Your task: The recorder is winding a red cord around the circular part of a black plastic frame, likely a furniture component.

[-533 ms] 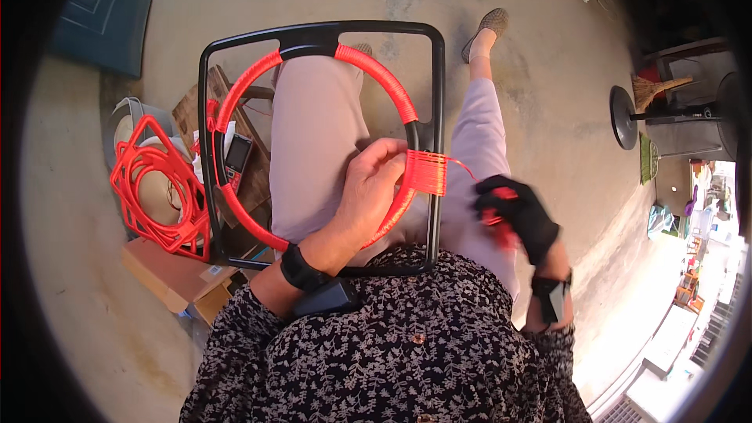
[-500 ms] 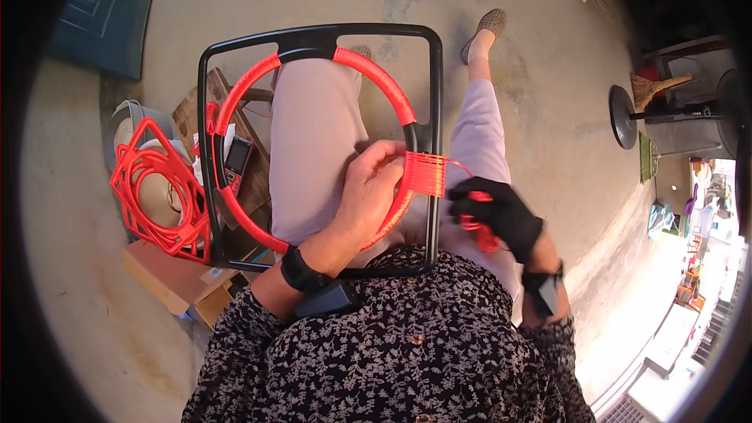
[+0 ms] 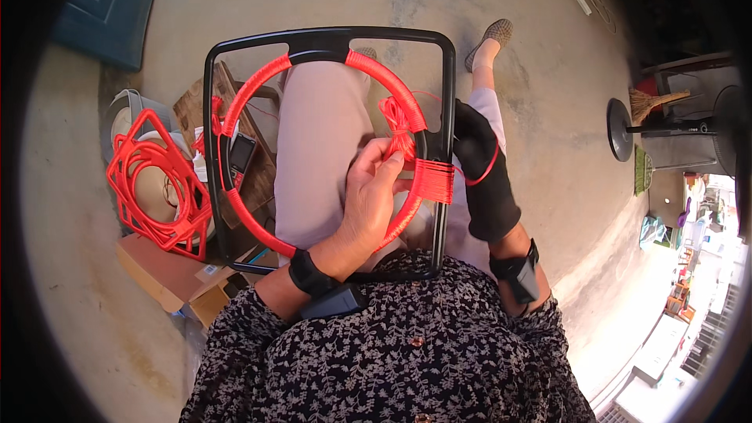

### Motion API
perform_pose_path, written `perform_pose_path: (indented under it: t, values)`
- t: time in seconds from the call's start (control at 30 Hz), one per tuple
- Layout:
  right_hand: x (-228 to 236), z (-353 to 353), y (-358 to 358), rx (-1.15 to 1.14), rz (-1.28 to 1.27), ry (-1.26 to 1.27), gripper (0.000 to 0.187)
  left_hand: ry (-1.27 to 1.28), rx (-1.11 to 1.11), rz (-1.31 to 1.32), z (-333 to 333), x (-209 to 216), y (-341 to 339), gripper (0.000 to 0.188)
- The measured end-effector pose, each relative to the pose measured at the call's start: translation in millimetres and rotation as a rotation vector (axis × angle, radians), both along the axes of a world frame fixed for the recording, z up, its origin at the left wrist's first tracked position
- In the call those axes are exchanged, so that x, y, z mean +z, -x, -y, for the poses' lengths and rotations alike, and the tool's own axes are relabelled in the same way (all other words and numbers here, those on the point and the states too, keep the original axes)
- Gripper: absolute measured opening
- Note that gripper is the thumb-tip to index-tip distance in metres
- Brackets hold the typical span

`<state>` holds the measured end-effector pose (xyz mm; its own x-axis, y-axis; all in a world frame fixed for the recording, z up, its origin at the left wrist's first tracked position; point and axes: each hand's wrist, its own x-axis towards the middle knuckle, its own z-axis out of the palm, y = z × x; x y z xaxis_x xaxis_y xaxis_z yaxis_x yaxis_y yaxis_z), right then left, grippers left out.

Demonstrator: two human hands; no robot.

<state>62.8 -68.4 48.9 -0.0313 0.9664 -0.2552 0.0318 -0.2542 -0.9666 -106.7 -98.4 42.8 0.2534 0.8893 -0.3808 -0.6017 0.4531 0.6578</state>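
Observation:
A black square frame (image 3: 450, 86) with a round inner ring rests over my lap. Red cord wrapping (image 3: 258, 223) covers long stretches of the ring, with black bands bare between. At its right side, a flat band of red cord (image 3: 432, 182) binds ring and outer bar together. My left hand (image 3: 370, 196), bare, pinches a bundle of loose red cord (image 3: 398, 124) just inside the ring, above that band. My right hand (image 3: 479, 160), in a black glove, is beside the frame's right bar; its fingers are not clear. A loose loop of cord curves over the glove.
On the left, red frames (image 3: 160, 188) lie stacked over a bucket (image 3: 129, 102), near a wooden stool (image 3: 254, 137) holding a phone (image 3: 241, 153). Below them sits a cardboard box (image 3: 160, 270). At right are a fan (image 3: 619, 129) and a broom (image 3: 654, 102).
The cord bundle has passed from my right hand, outside the frame, to my left hand inside the ring. My right hand has moved up along the bar, and a cord loop now curves over it.

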Motion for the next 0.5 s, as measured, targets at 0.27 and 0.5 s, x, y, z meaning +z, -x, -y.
perform_pose_path:
  t: [0.27,0.5]
  values:
    - [27,39,35,-0.187,0.155,-0.228,0.071,-0.681,0.046,-0.66,1,16,4,0.025]
    - [43,61,-59,-0.102,0.431,-0.156,0.019,-0.32,-0.055,-0.494,-1,19,5,0.022]
